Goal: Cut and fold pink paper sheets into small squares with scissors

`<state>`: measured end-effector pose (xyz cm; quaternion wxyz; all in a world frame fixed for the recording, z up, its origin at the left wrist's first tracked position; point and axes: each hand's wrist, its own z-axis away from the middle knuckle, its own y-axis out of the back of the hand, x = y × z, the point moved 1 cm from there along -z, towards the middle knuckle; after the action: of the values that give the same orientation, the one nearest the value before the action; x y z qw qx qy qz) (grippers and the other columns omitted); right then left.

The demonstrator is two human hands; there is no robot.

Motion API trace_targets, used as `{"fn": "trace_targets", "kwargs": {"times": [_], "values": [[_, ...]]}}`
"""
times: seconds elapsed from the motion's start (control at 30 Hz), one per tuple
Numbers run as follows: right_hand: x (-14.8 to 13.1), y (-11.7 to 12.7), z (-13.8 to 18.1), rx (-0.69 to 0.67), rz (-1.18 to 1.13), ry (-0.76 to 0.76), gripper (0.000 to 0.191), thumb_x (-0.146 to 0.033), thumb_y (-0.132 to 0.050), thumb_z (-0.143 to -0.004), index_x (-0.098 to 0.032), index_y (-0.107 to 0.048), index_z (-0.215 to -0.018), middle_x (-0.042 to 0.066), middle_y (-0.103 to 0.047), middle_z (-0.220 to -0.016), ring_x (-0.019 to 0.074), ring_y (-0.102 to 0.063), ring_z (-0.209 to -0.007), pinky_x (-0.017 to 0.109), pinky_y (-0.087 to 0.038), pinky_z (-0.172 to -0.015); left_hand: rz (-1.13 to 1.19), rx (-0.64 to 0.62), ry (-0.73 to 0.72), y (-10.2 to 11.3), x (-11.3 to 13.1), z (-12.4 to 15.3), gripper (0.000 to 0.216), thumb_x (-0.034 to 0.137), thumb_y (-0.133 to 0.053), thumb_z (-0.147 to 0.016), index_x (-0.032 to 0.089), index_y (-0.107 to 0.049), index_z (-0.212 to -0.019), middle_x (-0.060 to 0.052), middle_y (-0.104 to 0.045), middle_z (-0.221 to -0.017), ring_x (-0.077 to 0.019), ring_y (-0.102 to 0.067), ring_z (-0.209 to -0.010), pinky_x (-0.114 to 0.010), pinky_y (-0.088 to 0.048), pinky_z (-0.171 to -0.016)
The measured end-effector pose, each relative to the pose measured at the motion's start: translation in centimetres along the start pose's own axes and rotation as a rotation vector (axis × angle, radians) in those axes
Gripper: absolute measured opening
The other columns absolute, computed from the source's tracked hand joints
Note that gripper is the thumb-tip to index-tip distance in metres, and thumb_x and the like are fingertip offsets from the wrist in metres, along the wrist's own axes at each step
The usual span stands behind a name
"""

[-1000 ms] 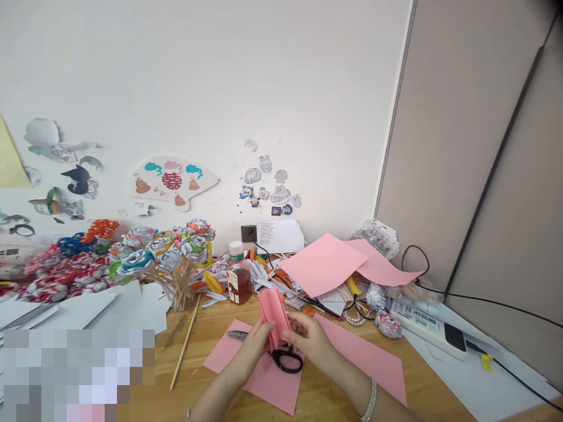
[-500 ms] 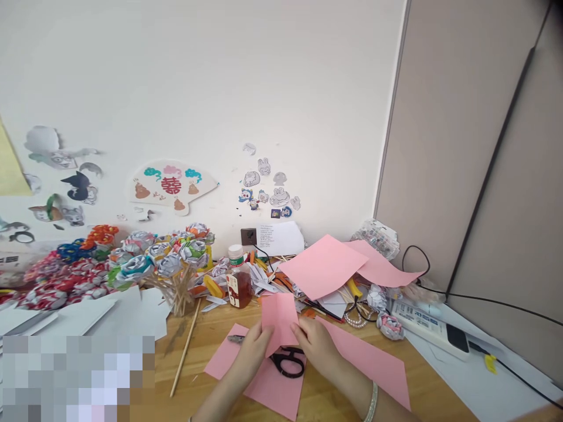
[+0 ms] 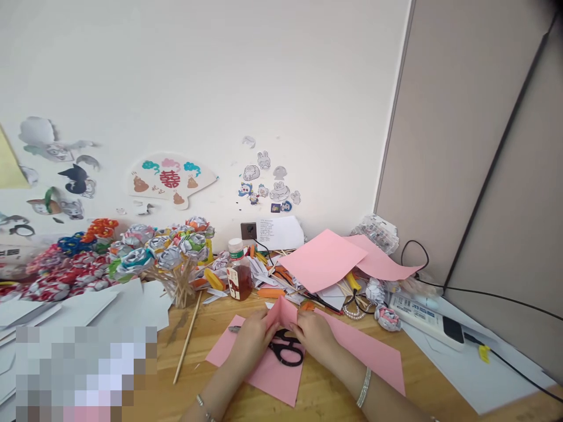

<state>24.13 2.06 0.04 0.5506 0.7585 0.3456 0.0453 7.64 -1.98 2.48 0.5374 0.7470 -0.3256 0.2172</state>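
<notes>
Between my hands a small sheet of pink paper is bent along a crease, its two halves angled toward each other. My left hand grips its left side and my right hand pinches its right side. Under them lie black-handled scissors, partly hidden by my left hand and resting on a flat pink sheet. Another pink sheet lies on the table, partly covered by my right hand and forearm.
Behind my hands stands a bottle of reddish liquid amid paper scraps. Paper flowers fill the back left, with a wooden stick in front. Larger pink sheets top the pile. A power strip lies at right.
The held pink paper has gone from nearly flat and upright to bent more sharply along its crease. Both hands have shifted slightly, and more of the scissors' handles shows.
</notes>
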Motion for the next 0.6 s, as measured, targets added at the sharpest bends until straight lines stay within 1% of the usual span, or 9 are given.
{"fn": "trace_targets", "kwargs": {"times": [0.1,0.13,0.2,0.27,0.33,0.4,0.47,0.53,0.6], "values": [[0.1,-0.1,0.1,-0.007,-0.011,-0.019,0.025,-0.026,-0.044,-0.084,-0.013,-0.063,-0.074,0.011,-0.066,-0.076,0.0202,-0.058,-0.071,0.028,-0.035,-0.059,-0.078,-0.008,-0.073,0.0,0.1,0.1,0.027,0.038,-0.044,-0.079,0.021,-0.063,-0.086,-0.009,-0.064,-0.083,-0.0257,-0.056,-0.08,-0.034,-0.038,-0.073],[0.1,0.0,0.1,-0.009,-0.022,-0.026,0.025,-0.025,-0.044,-0.084,-0.013,-0.063,-0.075,0.011,-0.066,-0.077,0.0204,-0.058,-0.072,0.028,-0.035,-0.059,-0.103,-0.005,-0.092,0.1,0.1,0.2,0.027,0.039,-0.042,-0.08,0.021,-0.062,-0.085,-0.009,-0.063,-0.081,-0.0249,-0.056,-0.078,-0.033,-0.037,-0.071],[0.2,0.0,0.1,-0.016,-0.054,-0.045,0.023,-0.024,-0.045,-0.083,-0.013,-0.063,-0.073,0.011,-0.065,-0.075,0.0202,-0.058,-0.069,0.028,-0.034,-0.059,-0.144,0.002,-0.093,0.2,0.1,0.3,0.03,0.042,-0.041,-0.081,0.021,-0.06,-0.074,-0.007,-0.062,-0.074,-0.0236,-0.055,-0.072,-0.032,-0.036,-0.067],[0.4,0.0,0.2,-0.019,-0.104,-0.069,0.022,-0.023,-0.046,-0.082,-0.013,-0.062,-0.069,0.01,-0.064,-0.07,0.0191,-0.056,-0.065,0.028,-0.033,-0.057,-0.148,0.003,-0.06,0.2,-0.1,0.2,0.032,0.044,-0.042,-0.08,0.021,-0.055,-0.062,-0.006,-0.059,-0.066,-0.0226,-0.053,-0.067,-0.031,-0.034,-0.064],[0.6,-0.2,0.1,-0.007,-0.176,-0.098,0.024,-0.023,-0.045,-0.081,-0.014,-0.059,-0.064,0.007,-0.061,-0.065,0.0171,-0.053,-0.061,0.027,-0.032,-0.055,-0.13,0.002,-0.045,0.1,-0.3,0.2,0.033,0.044,-0.042,-0.08,0.021,-0.052,-0.059,-0.006,-0.057,-0.064,-0.0218,-0.052,-0.065,-0.031,-0.034,-0.064],[0.8,-0.3,-0.1,0.004,-0.272,-0.129,0.028,-0.025,-0.043,-0.081,-0.015,-0.054,-0.057,0.003,-0.055,-0.058,0.0143,-0.047,-0.056,0.026,-0.029,-0.053,-0.104,-0.002,-0.049,0.1,-0.3,0.1,0.033,0.044,-0.041,-0.08,0.021,-0.051,-0.059,-0.005,-0.058,-0.065,-0.0214,-0.052,-0.066,-0.03,-0.034,-0.064],[0.9,-0.5,-0.2,-0.013,-0.4,-0.152,0.029,-0.024,-0.042,-0.079,-0.017,-0.047,-0.052,-0.002,-0.046,-0.051,0.0114,-0.04,-0.05,0.024,-0.026,-0.048,-0.071,-0.008,-0.05,0.2,0.0,0.2,0.034,0.044,-0.038,-0.082,0.022,-0.051,-0.06,-0.005,-0.059,-0.066,-0.0211,-0.052,-0.065,-0.03,-0.034,-0.063],[1.0,-0.6,-0.3,-0.07,-0.553,-0.157,0.027,-0.023,-0.04,-0.077,-0.018,-0.042,-0.051,-0.005,-0.038,-0.048,0.0094,-0.035,-0.046,0.022,-0.024,-0.044,-0.035,-0.02,-0.048,0.6,0.6,0.3,0.037,0.044,-0.034,-0.083,0.022,-0.054,-0.062,-0.005,-0.061,-0.067,-0.021,-0.052,-0.064,-0.029,-0.036,-0.062],[1.0,-0.6,-0.4,-0.147,-0.705,-0.147,0.022,-0.022,-0.039,-0.074,-0.018,-0.039,-0.053,-0.006,-0.034,-0.048,0.0083,-0.032,-0.045,0.02,-0.023,-0.042,0.086,-0.058,-0.02,1.1,1.4,0.5,0.037,0.045,-0.033,-0.083,0.021,-0.058,-0.07,-0.005,-0.065,-0.072,-0.0217,-0.055,-0.069,-0.028,-0.038,-0.065]]}}
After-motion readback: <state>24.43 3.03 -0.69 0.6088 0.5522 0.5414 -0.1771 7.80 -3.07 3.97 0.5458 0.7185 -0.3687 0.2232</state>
